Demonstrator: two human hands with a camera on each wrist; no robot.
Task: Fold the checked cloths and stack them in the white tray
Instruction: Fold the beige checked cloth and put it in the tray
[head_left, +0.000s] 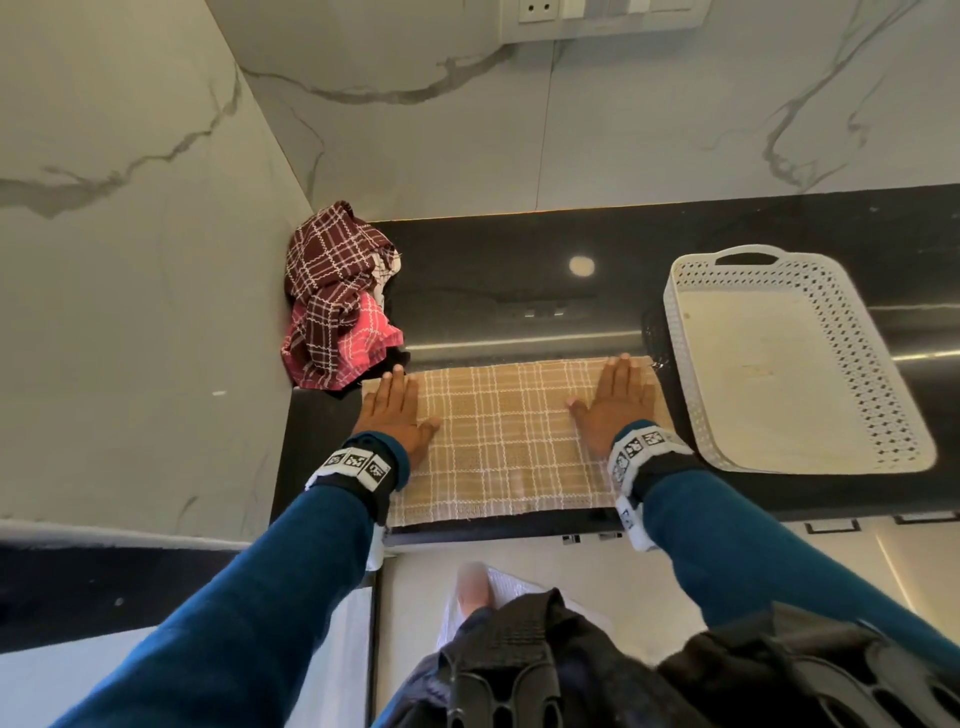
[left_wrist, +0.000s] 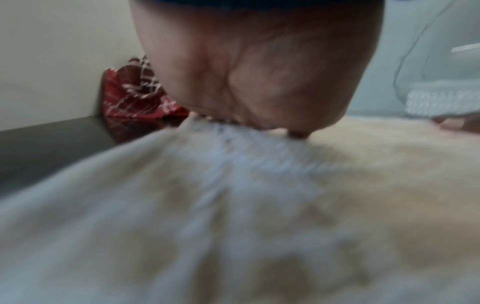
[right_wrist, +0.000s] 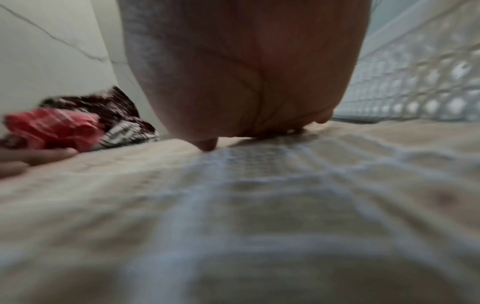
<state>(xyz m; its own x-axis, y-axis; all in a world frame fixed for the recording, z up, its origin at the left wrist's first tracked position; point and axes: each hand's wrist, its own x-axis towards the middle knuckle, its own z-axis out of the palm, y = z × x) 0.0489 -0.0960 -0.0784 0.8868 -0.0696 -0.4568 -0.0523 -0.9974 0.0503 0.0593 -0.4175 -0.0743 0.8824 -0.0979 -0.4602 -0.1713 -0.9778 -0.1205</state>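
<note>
A beige checked cloth (head_left: 504, 436) lies flat on the black counter near its front edge. My left hand (head_left: 396, 410) presses flat on the cloth's left side, fingers straight. My right hand (head_left: 621, 397) presses flat on its right side, fingers straight. In the wrist views the beige checked cloth (left_wrist: 233, 205) (right_wrist: 259, 195) fills the foreground under each palm. A heap of maroon and pink checked cloths (head_left: 337, 296) sits in the far left corner against the wall. The white perforated tray (head_left: 883, 358) stands to the right with nothing in it.
Marble walls close off the left and back of the black counter (head_left: 519, 270). The heap of cloths (left_wrist: 135, 98) (right_wrist: 78, 125) lies just beyond the beige cloth's far left corner. The tray wall (right_wrist: 420, 86) rises close to my right hand.
</note>
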